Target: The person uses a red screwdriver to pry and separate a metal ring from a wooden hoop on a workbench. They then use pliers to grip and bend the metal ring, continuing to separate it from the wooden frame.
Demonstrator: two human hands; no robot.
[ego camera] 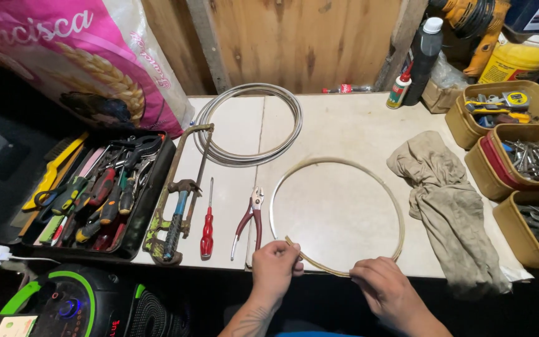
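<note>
At tabletop [344, 131] front edge, your left hand [276, 265] and right hand [385, 288] are both pinching thin wire hoop [400, 215], pliers [249, 223] lying just beside.

Two hoops [337, 215], one pliers [249, 221], one screwdriver [208, 228], one hacksaw [179, 187], one rag [447, 206], three tubs [469, 122]

Left of the table [319, 125] leans a big pink sack [76, 56]; on its far right edge stand a small glue bottle [398, 91] and a yellow canister [519, 59].

Red-handled pliers [249, 221] beside a red screwdriver [208, 226]; hacksaw [179, 187]; coiled cable [249, 123]; crumpled rag [447, 203].
</note>
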